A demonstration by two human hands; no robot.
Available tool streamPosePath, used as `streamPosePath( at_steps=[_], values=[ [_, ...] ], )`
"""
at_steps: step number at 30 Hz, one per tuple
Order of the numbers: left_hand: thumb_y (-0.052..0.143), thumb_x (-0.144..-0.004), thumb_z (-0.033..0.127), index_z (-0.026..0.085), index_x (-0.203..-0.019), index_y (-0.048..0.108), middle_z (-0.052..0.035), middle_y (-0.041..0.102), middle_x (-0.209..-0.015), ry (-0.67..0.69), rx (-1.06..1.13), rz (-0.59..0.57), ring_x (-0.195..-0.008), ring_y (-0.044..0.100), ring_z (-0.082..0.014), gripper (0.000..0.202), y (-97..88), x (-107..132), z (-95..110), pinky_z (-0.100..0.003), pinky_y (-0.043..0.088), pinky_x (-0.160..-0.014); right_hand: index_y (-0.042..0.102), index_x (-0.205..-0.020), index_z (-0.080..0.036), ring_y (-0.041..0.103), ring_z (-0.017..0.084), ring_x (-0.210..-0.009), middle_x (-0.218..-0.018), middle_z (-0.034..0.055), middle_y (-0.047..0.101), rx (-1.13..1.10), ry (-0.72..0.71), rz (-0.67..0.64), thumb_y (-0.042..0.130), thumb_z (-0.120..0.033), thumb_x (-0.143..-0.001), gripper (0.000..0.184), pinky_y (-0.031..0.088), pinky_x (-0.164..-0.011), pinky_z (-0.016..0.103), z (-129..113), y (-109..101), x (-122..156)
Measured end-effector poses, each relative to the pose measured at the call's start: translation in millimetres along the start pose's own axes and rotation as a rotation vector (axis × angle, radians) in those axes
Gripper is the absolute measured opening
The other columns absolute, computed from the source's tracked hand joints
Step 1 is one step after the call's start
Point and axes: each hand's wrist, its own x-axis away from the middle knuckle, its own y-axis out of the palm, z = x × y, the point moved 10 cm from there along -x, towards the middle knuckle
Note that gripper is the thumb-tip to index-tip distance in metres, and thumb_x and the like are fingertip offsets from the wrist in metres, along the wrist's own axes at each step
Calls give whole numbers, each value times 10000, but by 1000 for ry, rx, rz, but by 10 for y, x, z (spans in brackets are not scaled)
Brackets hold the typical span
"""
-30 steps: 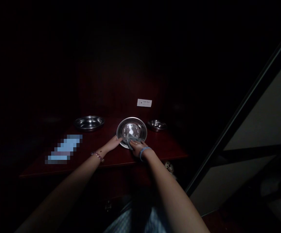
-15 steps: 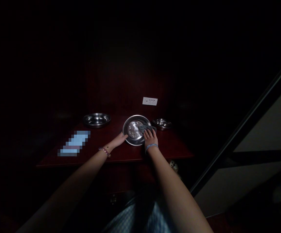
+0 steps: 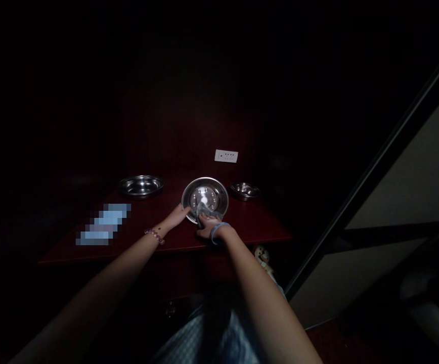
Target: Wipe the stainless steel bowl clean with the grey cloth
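Note:
A shiny metal bowl (image 3: 205, 184) is tilted toward me above the dark red table. My left hand (image 3: 178, 215) grips its left rim, thumb on the inside and fingers hidden behind. On the near lower part of the bowl, my right hand (image 3: 209, 225) is closed round a grey cloth (image 3: 203, 210) and presses it against the metal. To the left rests a wide metal bowl (image 3: 141, 188). A smaller metal bowl (image 3: 245, 190), perhaps several nested, stands on the right.
The red table (image 3: 159, 237) has its front edge just below my hands. A blurred-out bluish item (image 3: 105, 222) lies at the table's left. On the back wall is a white socket panel (image 3: 226, 155). A small plush-like figure (image 3: 262, 255) shows beneath the right edge.
My right hand and the cloth have moved from the bowl's right rim to its near lower rim. My left hand keeps its hold. The whole view has shifted slightly.

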Motion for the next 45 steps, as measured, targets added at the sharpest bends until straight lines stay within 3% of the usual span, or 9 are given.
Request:
streamPosePath(
  at_steps=[6, 13, 20, 29, 33, 39, 42, 45],
  values=[
    [553, -794, 353, 143, -1208, 563, -140, 671, -1243, -1, -14, 19, -1247, 574, -297, 464, -38, 24, 60, -464, 364, -1136, 202, -1583, -190, 124, 260, -1540, -1665, 84, 154, -210, -75, -30, 597, -476, -852, 879, 112, -1253, 368, -28, 23, -28],
    [655, -780, 368, 190, -1300, 343, -124, 552, -1315, 33, -67, 26, -1304, 511, -250, 632, -56, 58, 118, -406, 328, -1158, 14, -1593, -148, 90, 301, -1542, -1657, 174, 146, -314, -65, 33, 681, -578, -796, 1125, 100, -1255, 461, -100, 47, -58],
    [672, -780, 398, 198, -1265, 413, -84, 591, -1221, 110, -21, -2, -1251, 543, -257, 585, -41, 87, 269, -416, 360, -1139, 30, -1590, -113, 85, 305, -1542, -1660, 193, 82, -388, -127, 63, 677, -601, -799, 1132, 111, -1260, 457, -265, 12, -57],
    [587, -846, 373, 185, -1395, 463, -117, 597, -1376, 77, 18, -6, -1332, 504, -274, 594, -9, 86, 211, -429, 332, -1165, 8, -1585, -88, 48, 259, -1545, -1659, 177, 24, -395, -231, 76, 670, -536, -828, 1101, 104, -1260, 374, -320, -4, -78],
    [572, -844, 312, 169, -1381, 499, -118, 652, -1318, 50, 2, -4, -1276, 560, -277, 560, -22, 59, 162, -455, 358, -1149, 97, -1586, -96, 101, 264, -1540, -1658, 167, 70, -278, -188, 56, 660, -501, -844, 1015, 134, -1255, 358, -252, 7, -58],
    [584, -808, 255, 125, -1289, 566, -152, 639, -1330, 32, 33, 62, -1284, 557, -289, 499, -135, 5, 64, -462, 334, -1163, 438, -1496, -246, 298, 268, -1495, -1608, 52, 335, -115, 9, 43, 314, -604, -975, 644, 208, -1233, 435, -19, -153, 65],
    [577, -801, 242, 125, -1286, 565, -158, 626, -1349, 33, 32, 58, -1296, 548, -292, 499, -129, -13, 23, -468, 316, -1171, 643, -1315, -271, 502, 273, -1366, -1447, 64, 572, 5, 96, 130, 337, -555, -979, 537, 341, -1148, 410, 130, -308, 109],
    [565, -794, 220, 120, -1316, 539, -164, 607, -1378, 20, 26, 65, -1310, 539, -288, 532, -120, -26, -19, -468, 302, -1179, 721, -1169, -257, 597, 238, -1249, -1276, 78, 695, 153, 124, 244, 398, -440, -980, 417, 316, -1141, 388, 211, -434, 120]
  ],
)
